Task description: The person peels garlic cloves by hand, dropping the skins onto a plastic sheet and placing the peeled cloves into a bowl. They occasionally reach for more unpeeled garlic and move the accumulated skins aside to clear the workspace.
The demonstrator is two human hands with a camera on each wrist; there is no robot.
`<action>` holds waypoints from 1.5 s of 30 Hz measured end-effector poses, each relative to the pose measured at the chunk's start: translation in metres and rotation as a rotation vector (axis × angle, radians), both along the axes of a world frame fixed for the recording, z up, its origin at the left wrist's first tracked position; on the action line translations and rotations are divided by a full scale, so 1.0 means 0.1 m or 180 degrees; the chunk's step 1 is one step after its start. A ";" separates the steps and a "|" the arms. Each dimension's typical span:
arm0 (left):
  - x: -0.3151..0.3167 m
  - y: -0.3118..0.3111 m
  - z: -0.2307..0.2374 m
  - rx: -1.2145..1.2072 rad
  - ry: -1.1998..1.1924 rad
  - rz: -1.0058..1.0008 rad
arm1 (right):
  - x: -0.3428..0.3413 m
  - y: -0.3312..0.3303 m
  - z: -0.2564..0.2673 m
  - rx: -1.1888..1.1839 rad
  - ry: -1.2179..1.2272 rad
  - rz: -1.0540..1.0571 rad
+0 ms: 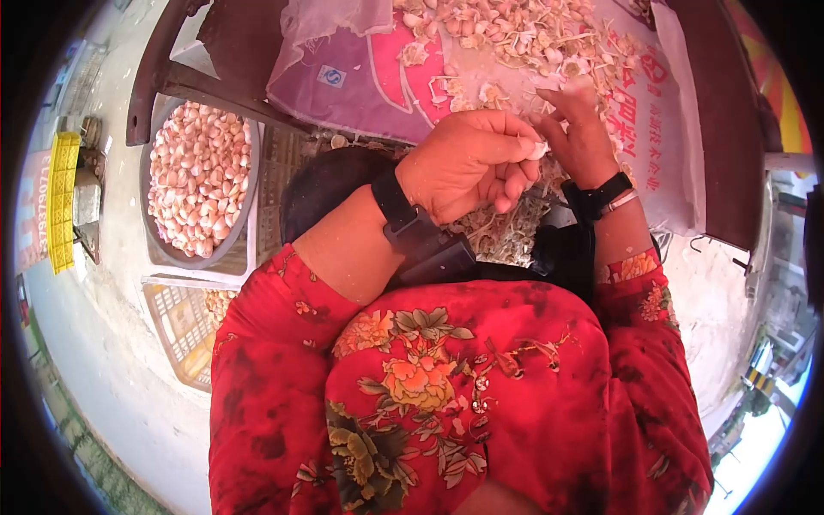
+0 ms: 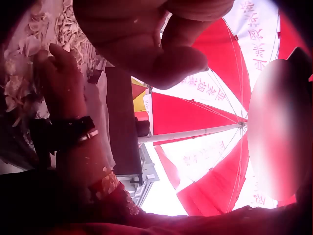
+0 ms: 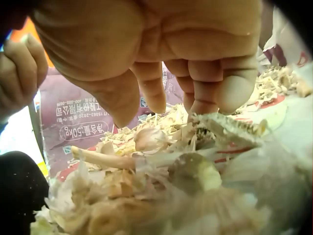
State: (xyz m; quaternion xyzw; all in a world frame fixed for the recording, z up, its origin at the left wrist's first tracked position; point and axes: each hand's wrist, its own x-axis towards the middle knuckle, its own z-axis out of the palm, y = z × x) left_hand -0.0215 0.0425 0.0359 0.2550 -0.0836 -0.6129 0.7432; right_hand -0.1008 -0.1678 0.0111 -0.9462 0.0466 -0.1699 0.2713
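Observation:
My left hand (image 1: pixel 468 163) pinches a small whitish garlic clove (image 1: pixel 538 151) between thumb and forefinger, its other fingers curled. Close beside it, my right hand (image 1: pixel 585 137) reaches forward with blurred fingertips over loose garlic (image 1: pixel 549 34) on a spread sack (image 1: pixel 661 103). From the right wrist, the fingers of that hand (image 3: pixel 161 49) point down, spread a little, above dry skins and stalks; no item shows in their grasp. A garlic bulb (image 3: pixel 150 140) lies just beneath them. The left wrist view shows the left palm and thumb (image 2: pixel 171 63), with the clove hidden.
A round tub (image 1: pixel 249 219) of garlic cloves (image 1: pixel 197 180) stands at the left, above a plastic crate (image 1: pixel 176 322). Garlic skins (image 1: pixel 502 232) heap up below the hands. A dark wooden edge (image 1: pixel 725 112) borders the sack on the right. Overhead spreads a red-and-white umbrella (image 2: pixel 195 117).

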 end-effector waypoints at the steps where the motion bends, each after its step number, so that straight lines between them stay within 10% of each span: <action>1: -0.02 0.04 0.25 -0.0048 -0.0128 -0.0179 | 0.02 -0.03 -0.09 -0.0058 0.0194 0.0186; 8: -0.44 0.18 1.27 -0.2234 -0.0843 -0.1022 | -0.09 0.20 -0.23 -0.0306 0.0534 0.0226; 14: -0.87 0.21 1.45 -0.3217 0.0242 -0.0890 | -0.52 0.37 -0.12 0.0085 0.1166 0.0766; 19: -0.80 0.19 1.46 -0.2941 0.0529 -0.1169 | -0.53 0.33 0.26 0.0564 0.0912 0.1259; 21: -0.73 0.14 1.42 -0.2766 0.0189 -0.1357 | -0.42 0.19 0.43 0.1820 0.1350 0.0162; 30: -0.65 0.04 1.29 -0.2965 0.0708 -0.1100 | 0.43 -1.09 -0.03 -0.0540 0.0564 -0.0688; 45: -0.50 0.07 1.24 -0.2364 0.0236 -0.1054 | 0.44 -0.73 -0.07 -0.0235 0.1077 -0.0596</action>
